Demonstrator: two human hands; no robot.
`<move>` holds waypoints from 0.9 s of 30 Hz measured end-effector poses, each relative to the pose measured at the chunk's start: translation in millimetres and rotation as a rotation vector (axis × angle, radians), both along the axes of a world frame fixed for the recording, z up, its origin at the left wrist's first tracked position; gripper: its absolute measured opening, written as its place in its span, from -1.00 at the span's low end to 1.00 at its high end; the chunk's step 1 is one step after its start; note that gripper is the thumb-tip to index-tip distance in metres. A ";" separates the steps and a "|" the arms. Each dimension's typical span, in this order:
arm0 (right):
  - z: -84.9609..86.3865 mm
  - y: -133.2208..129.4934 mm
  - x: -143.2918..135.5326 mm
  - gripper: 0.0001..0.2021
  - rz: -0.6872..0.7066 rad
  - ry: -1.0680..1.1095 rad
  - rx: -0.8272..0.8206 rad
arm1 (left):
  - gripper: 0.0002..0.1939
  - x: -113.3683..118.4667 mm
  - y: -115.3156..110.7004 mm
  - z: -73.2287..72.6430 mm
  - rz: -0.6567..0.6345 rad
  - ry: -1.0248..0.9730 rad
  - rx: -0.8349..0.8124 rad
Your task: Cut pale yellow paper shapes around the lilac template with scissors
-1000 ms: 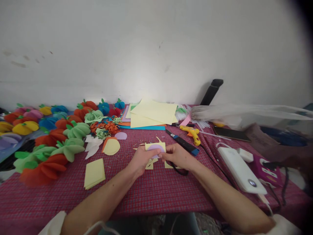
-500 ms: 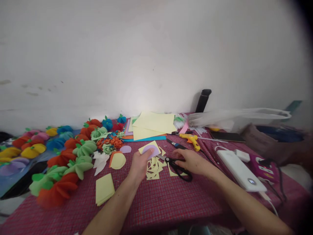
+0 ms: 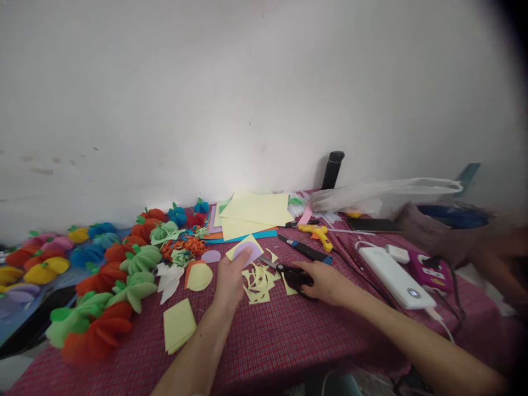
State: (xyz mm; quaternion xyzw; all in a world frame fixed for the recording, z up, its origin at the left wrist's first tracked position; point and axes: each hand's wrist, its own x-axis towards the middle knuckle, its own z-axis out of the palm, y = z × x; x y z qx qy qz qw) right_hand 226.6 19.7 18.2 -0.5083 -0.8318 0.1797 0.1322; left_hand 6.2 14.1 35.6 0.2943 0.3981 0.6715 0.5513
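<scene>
My left hand (image 3: pixel 231 279) pinches a square yellow piece (image 3: pixel 249 239) with a purple round piece (image 3: pixel 253 252) lying on top of it, the thumb pressing on the purple. My right hand (image 3: pixel 328 281) is closed around the black handles of a pair of scissors (image 3: pixel 292 275), whose blades point left toward the yellow square. Under and between the hands lie curved yellow offcuts (image 3: pixel 259 285) on the checked cloth. Left of my left hand are yellow rounds (image 3: pixel 200 276), a purple piece (image 3: pixel 211 256) and a stack of yellow rectangles (image 3: pixel 180 325).
Colourful pumpkin-like shapes (image 3: pixel 142 258) cover the left side. Yellow sheets (image 3: pixel 256 212) lie at the back. A box cutter (image 3: pixel 307 250) and yellow glue gun (image 3: pixel 317 235) sit beyond my right hand. On the right are a white power bank (image 3: pixel 396 278), purple power strip (image 3: pixel 431 269) and black bottle (image 3: pixel 333 170).
My right hand has closed more fully around the scissors' handles, which it was reaching over before. My left hand keeps its pinch on the yellow and purple pieces. The view has shifted slightly.
</scene>
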 end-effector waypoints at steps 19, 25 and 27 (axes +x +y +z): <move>3.5 -32.5 -55.4 -0.55 0.186 1.145 -0.606 | -0.82 -9.4 -2.9 16.8 0.087 -0.205 0.063; 3.2 -38.8 -57.7 -0.46 0.297 1.030 -0.593 | -0.82 -8.1 -5.6 20.3 0.089 -0.256 0.077; 2.2 -40.5 -59.8 -0.46 0.301 1.030 -0.594 | -0.80 -7.1 -6.9 21.1 0.083 -0.259 0.075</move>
